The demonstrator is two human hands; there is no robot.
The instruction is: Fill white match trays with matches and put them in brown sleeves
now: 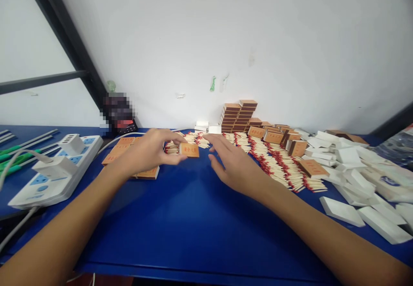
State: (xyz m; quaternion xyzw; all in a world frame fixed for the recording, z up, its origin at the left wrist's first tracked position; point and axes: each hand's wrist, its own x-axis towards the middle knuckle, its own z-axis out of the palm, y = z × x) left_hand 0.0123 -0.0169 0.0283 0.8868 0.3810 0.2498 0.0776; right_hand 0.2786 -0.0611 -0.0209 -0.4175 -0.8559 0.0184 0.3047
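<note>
Between the thumb and fingers of my left hand [158, 148] is a matchbox [189, 150], its orange printed face toward me, held above the blue table [180, 221]. My right hand [232, 163] hovers a short way to the right of it, fingers apart and holding nothing. Beneath and behind my left hand lie several orange matchboxes [121, 144], partly hidden by that hand and wrist. Rows of loose matches [274, 165] with red heads spread out beyond and to the right of my right hand.
Stacked matchboxes [237, 116] stand against the wall. More matchboxes [274, 136] lie among the matches. White paper trays [350, 156] heap up at the right. On the left are a white power strip [61, 169] with chargers and cables, and green-handled rods [29, 148].
</note>
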